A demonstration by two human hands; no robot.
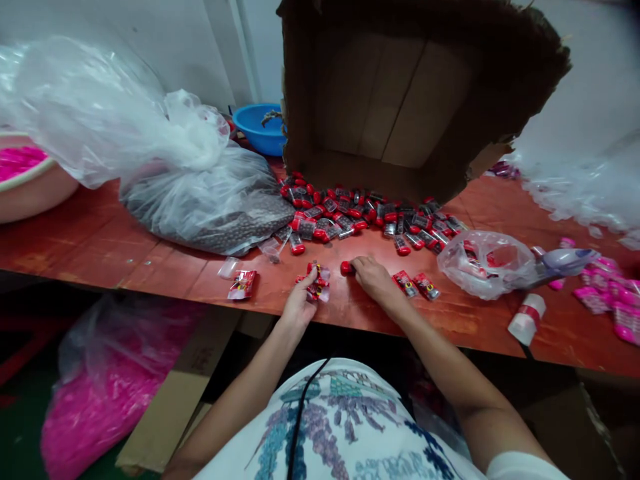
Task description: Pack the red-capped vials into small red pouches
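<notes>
My left hand (301,297) is closed on small red printed packets (319,283), held just above the table's front edge. To its right, my right hand (373,277) has its fingers closed round a small red-capped bottle (347,269); most of the bottle is hidden under the fingers. Beyond both hands lies a heap of clear bottles with red caps (345,217), dark contents showing through. A pair of red printed packets (415,285) lies right of my right hand. Left of my left hand is another small stack of red packets (243,285).
A large cardboard box (400,87) lies on its side behind the heap. Left are a tied clear bag of dark beads (205,200) and a blue basin (260,127). Right are an open plastic bag (487,263), a white roll (527,319) and pink pieces (607,287).
</notes>
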